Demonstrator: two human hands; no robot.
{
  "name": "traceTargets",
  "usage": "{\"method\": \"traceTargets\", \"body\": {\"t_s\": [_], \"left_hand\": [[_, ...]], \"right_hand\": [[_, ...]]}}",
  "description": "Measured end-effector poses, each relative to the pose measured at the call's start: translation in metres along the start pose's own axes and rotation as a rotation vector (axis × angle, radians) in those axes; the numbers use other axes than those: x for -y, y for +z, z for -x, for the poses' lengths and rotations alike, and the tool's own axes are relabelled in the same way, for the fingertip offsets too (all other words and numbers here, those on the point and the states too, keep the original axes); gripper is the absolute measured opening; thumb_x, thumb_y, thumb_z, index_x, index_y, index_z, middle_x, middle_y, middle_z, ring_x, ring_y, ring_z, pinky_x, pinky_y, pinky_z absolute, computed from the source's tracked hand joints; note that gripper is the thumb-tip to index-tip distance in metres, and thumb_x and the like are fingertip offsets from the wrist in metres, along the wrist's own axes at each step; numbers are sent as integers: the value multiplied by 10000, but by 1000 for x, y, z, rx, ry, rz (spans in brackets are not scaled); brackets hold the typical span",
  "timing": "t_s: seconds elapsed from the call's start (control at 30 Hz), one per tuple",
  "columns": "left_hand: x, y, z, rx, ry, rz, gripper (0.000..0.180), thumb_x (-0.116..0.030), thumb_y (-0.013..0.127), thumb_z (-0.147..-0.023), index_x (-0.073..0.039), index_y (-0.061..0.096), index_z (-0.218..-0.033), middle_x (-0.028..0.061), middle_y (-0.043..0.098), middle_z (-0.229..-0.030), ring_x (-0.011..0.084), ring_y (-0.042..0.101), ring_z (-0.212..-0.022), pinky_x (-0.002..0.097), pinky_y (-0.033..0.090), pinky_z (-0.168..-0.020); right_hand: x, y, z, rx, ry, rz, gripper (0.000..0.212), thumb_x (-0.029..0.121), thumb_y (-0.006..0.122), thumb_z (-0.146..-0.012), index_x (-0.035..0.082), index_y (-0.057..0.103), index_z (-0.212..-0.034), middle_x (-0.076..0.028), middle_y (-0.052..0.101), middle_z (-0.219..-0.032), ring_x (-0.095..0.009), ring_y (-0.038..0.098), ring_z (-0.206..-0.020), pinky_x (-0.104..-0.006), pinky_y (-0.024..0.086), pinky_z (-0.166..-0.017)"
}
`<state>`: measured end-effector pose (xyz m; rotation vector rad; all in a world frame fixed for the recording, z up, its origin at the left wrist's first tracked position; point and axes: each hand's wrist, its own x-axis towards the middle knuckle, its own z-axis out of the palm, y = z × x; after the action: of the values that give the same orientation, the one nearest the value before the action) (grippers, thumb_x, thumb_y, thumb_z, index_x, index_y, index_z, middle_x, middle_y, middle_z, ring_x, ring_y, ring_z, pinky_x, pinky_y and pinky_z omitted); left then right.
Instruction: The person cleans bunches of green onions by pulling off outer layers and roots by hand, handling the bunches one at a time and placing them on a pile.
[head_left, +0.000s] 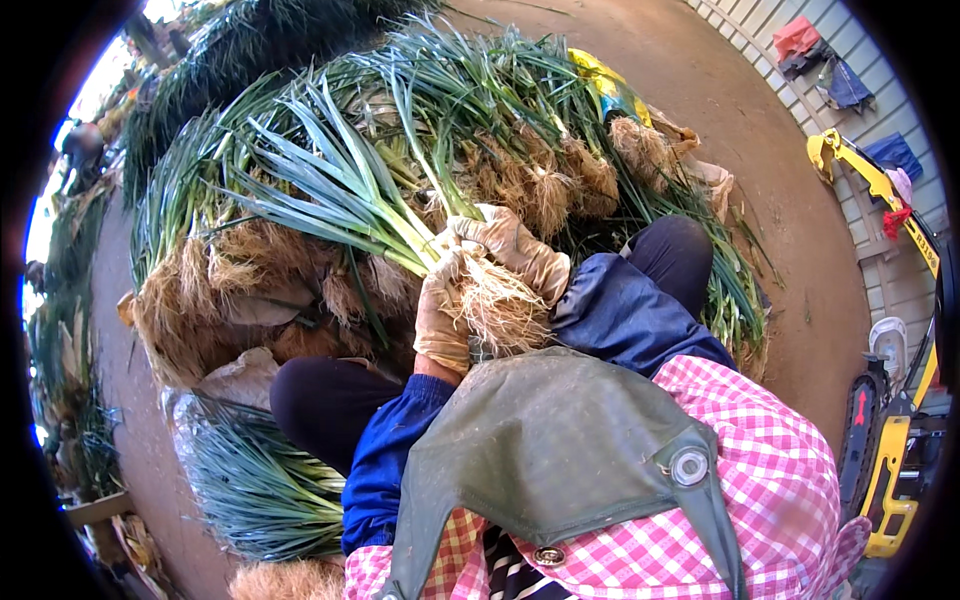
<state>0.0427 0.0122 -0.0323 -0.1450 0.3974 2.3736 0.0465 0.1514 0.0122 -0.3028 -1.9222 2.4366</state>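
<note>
In front of my apron, my gloved left hand closes round the lower stems of a small bunch of green onions. Their blue-green leaves fan out to the far left, and a tuft of pale roots points back toward me. My gloved right hand is closed over the stem bases beside the roots, with a green onion stalk rising from its fingers. Both gloves are soiled tan, and some fingertips are hidden. A large heap of green onions with dangling roots lies just beyond my hands.
More green onions lie on plastic sheeting at my left, near my knee. A dark green pile stands at the far left. Brown ground stretches right toward a pale wall. A yellow digger arm stands at the right edge.
</note>
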Motion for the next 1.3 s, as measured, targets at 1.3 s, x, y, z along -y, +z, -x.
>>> {"method": "traceTargets", "body": {"t_s": [1.3], "left_hand": [[0, 2, -14, -72, -114, -124, 288, -67, 573, -843, 48, 575, -1107, 94, 627, -928, 196, 607, -800, 312, 516, -733]], "right_hand": [[166, -314, 210, -113, 617, 964, 347, 287, 612, -847, 19, 590, -1065, -73, 635, -816, -119, 574, -696, -249, 480, -657]]}}
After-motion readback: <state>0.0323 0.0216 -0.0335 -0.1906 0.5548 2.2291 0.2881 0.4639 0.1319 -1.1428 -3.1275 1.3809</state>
